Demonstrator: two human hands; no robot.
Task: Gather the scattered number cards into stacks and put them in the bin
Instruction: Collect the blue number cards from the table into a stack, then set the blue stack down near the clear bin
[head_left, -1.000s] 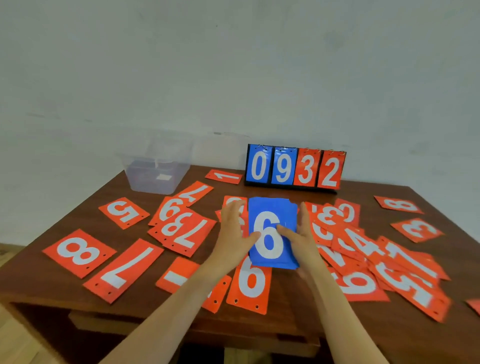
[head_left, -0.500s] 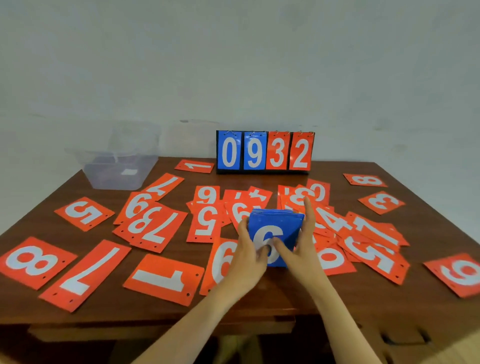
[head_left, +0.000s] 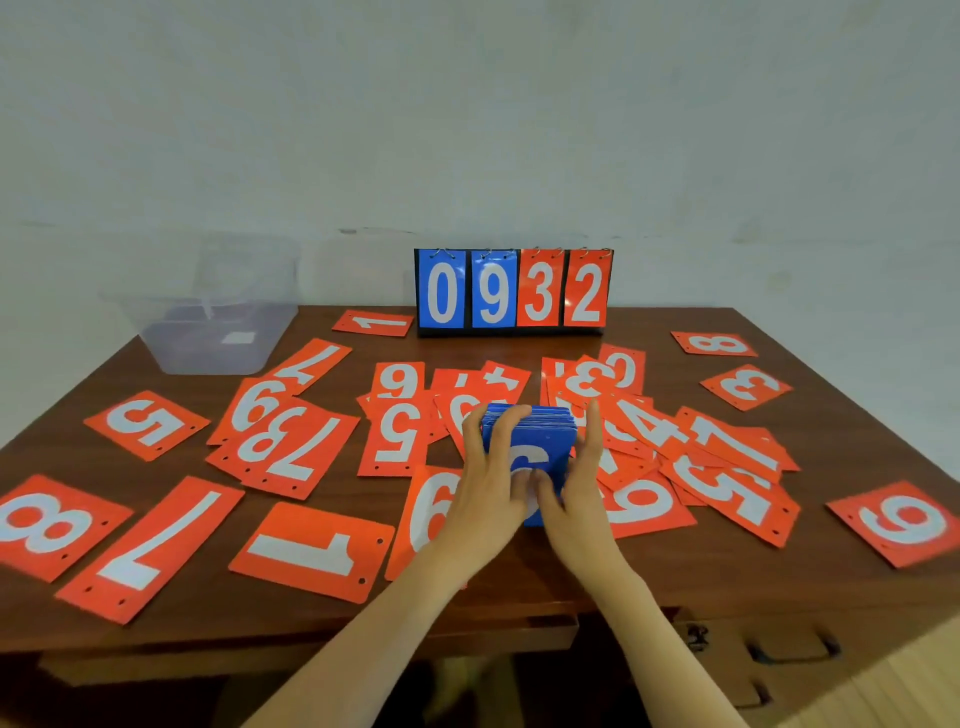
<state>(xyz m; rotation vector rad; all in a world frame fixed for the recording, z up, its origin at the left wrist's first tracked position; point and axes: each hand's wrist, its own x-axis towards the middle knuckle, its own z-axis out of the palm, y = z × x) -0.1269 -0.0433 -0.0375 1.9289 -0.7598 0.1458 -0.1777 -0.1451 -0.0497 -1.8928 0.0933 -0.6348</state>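
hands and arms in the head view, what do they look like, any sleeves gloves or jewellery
Two bare hands, the left hand and the right hand, with no gloves. Both forearms, the left forearm and the right forearm, are uncovered down to the bottom edge of the picture, so no sleeve shows. No watch, bracelet or ring is visible on either side.

Left forearm (head_left: 363, 623): bare and slender, uncovered as far as can be seen.
Right forearm (head_left: 660, 634): bare, likewise uncovered.
Left hand (head_left: 488, 488): bare, with slim fingers (head_left: 506, 426).
Right hand (head_left: 576, 499): bare, slim-fingered.
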